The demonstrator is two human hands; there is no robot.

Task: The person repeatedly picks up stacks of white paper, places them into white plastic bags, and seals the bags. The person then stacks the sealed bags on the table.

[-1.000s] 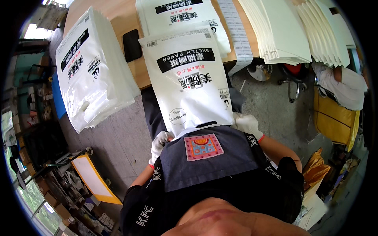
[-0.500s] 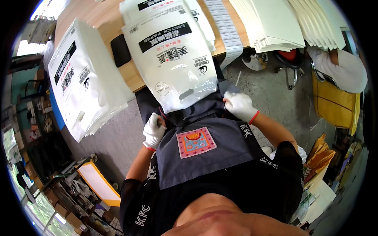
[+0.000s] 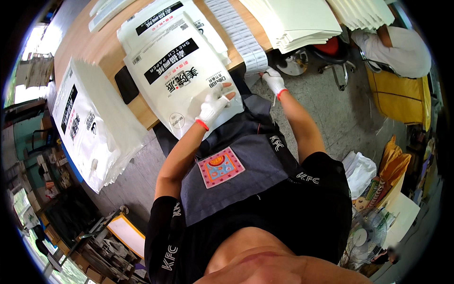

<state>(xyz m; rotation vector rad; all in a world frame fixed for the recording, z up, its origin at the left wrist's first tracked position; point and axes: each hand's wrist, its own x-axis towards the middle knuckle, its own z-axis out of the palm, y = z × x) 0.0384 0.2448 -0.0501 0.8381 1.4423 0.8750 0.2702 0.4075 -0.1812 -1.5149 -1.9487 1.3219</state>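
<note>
Overhanging the edge of the table, long axis slanting leftward, the plastic bag is covered at its near end by the loosely spread left hand, while the label strip, to its right, is bordered at its drooping end by the right hand, whose grip cannot be told.

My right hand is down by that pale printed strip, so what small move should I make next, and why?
I'd probably pinch the strip's hanging end with your right hand: the fingertips are right beside it where it droops over the table's edge, though I can't tell whether they grip it. Your left hand is over the front white package.
</note>
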